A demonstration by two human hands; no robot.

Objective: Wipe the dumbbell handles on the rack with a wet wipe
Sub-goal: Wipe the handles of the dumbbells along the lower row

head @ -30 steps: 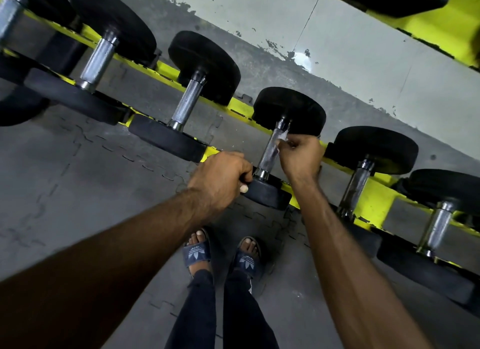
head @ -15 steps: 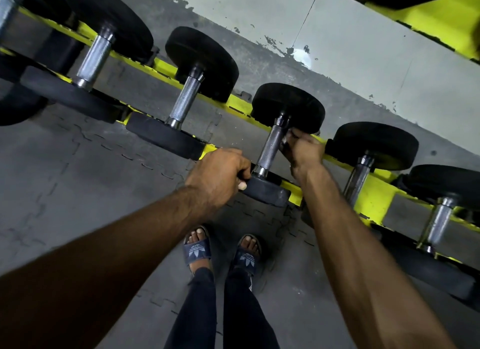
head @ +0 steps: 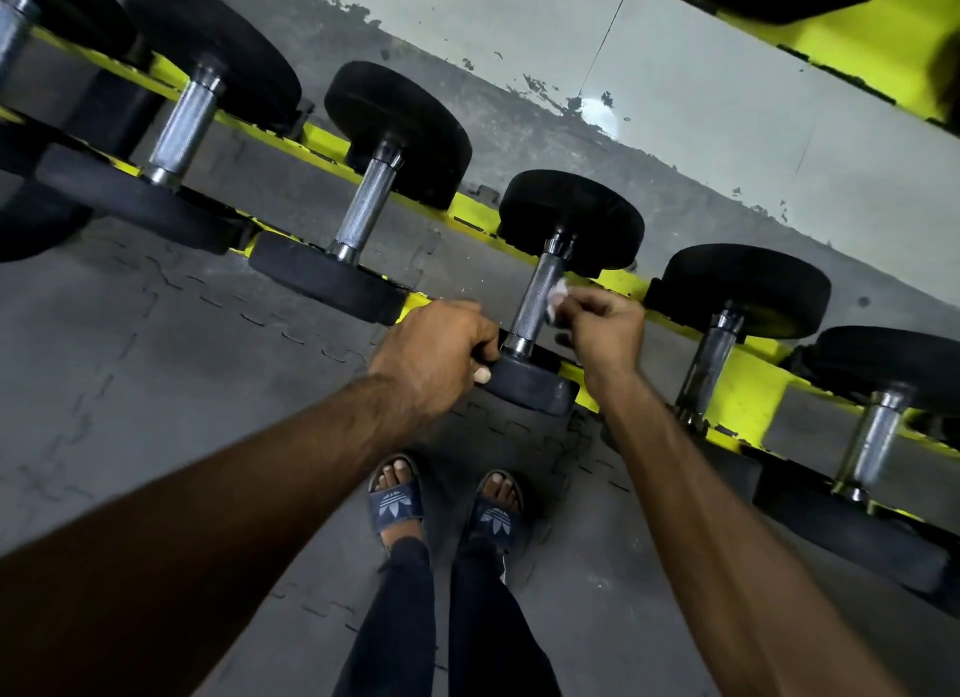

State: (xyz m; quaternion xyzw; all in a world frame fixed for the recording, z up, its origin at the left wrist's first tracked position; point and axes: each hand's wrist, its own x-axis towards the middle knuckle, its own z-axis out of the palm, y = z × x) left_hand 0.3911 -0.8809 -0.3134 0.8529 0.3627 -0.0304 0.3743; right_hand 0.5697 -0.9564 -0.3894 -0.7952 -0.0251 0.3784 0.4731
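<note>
Your right hand point(head: 605, 333) has dropped back from the top of the handle point(head: 535, 301) since half a second ago. It now pinches the crumpled white wet wipe point(head: 558, 299) against the handle's 3 o'clock side, about midway along. Your left hand point(head: 434, 356) is clenched on the rim of the near head point(head: 530, 384), at 9 o'clock from the handle's lower end. This dumbbell lies across the yellow rack point(head: 748, 400). Neighbouring dumbbells sit at 10 o'clock point(head: 363, 213) and 3 o'clock point(head: 714, 353). Your sandals point(head: 395, 504) stand on the grey floor mat point(head: 156, 343) at 6 o'clock.

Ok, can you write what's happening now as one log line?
left hand: grips dumbbell end | right hand: pinches wet wipe at handle
</note>
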